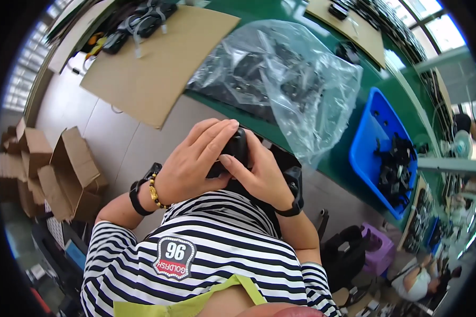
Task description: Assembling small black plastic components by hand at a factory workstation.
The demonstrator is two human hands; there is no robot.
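Both my hands meet close to my chest around a small black plastic part point(237, 148). My left hand point(193, 161) curls over its left side, fingers wrapped across the top. My right hand point(259, 177) grips it from the right and below, thumb pressed against it. Most of the part is hidden by my fingers. A black band and a gold bead bracelet point(153, 191) sit on my left wrist, a black watch point(296, 193) on my right. Just beyond my hands lies a clear plastic bag point(296, 79) full of black parts on the green table point(375, 79).
A blue bin point(370, 142) with black parts stands at the right. A brown cardboard sheet point(153, 68) with black items overhangs the table's left end. Open cardboard boxes point(63, 174) sit on the floor at left. A purple stool point(378, 248) and another person point(420, 277) are at lower right.
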